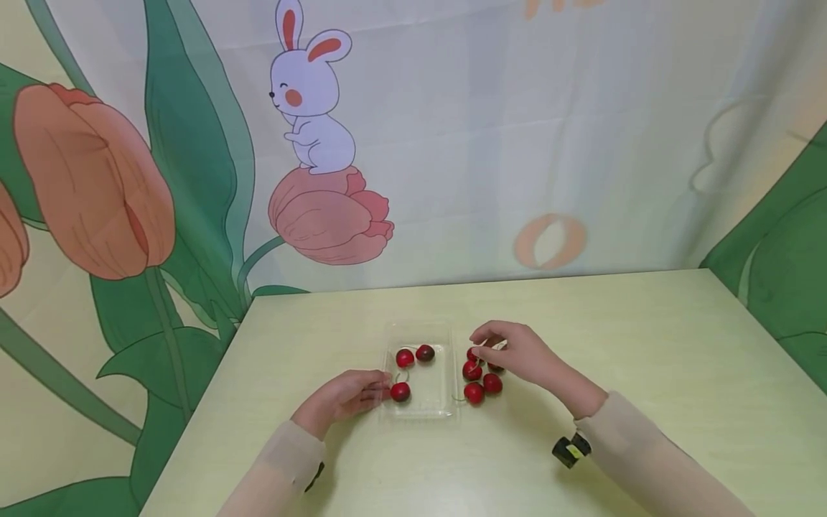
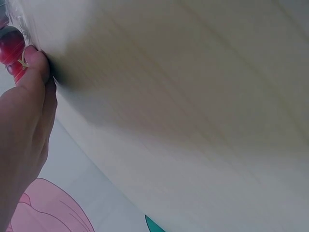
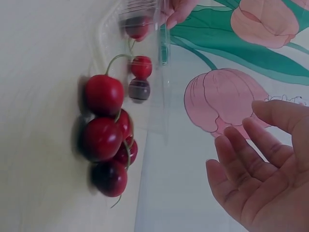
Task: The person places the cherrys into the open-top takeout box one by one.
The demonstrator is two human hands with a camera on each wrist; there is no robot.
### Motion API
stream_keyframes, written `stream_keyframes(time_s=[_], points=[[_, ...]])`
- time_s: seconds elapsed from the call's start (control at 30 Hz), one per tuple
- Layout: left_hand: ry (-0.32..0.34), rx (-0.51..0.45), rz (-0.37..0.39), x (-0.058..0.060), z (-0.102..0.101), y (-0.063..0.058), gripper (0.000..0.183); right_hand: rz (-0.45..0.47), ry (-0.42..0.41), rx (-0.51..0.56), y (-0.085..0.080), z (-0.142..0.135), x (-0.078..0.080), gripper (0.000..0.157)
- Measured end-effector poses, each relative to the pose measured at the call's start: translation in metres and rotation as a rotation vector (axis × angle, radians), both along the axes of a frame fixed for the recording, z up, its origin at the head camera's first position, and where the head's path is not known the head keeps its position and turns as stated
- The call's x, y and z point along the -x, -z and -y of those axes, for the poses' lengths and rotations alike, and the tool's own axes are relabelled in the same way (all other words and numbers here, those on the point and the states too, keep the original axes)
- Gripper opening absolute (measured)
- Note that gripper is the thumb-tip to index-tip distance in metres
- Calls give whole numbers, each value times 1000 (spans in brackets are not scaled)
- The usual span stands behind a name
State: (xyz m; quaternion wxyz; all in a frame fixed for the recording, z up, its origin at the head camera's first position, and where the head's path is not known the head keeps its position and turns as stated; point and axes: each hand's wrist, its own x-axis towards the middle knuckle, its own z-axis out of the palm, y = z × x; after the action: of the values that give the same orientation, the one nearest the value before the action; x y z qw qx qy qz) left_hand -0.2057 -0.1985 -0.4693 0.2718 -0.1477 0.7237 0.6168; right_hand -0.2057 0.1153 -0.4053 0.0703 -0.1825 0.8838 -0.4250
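Note:
A clear plastic box (image 1: 423,413) stands on the table with three cherries in it, one of them a red cherry (image 1: 404,357) near its left wall. At that wall my left hand (image 1: 349,395) holds the rim, thumb and fingers close together in the left wrist view. Right of the box lies a cluster of several red cherries (image 1: 474,393) with green stems. My right hand (image 1: 517,352) hovers over the far part of this cluster and hides some of it. Its fingers (image 3: 231,150) are spread and loosely bent, with nothing between them in the right wrist view.
The pale table (image 1: 646,345) extends on both sides of the box. Behind its far edge hangs a cloth backdrop (image 1: 452,179) printed with a rabbit and tulips. A black band piece (image 1: 571,451) hangs at the right sleeve.

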Motion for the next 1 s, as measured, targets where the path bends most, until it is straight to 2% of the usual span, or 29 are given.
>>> stream_keyframes(time_s=[0.3, 0.6, 1.0], points=[[0, 1, 4, -1, -1, -1, 34, -49, 31, -33, 14, -17, -3, 22], [11, 12, 0, -1, -1, -3, 35, -39, 52, -61, 31, -24, -2, 26], [11, -10, 1, 0, -1, -1, 33, -7, 0, -89, 48, -23, -5, 25]])
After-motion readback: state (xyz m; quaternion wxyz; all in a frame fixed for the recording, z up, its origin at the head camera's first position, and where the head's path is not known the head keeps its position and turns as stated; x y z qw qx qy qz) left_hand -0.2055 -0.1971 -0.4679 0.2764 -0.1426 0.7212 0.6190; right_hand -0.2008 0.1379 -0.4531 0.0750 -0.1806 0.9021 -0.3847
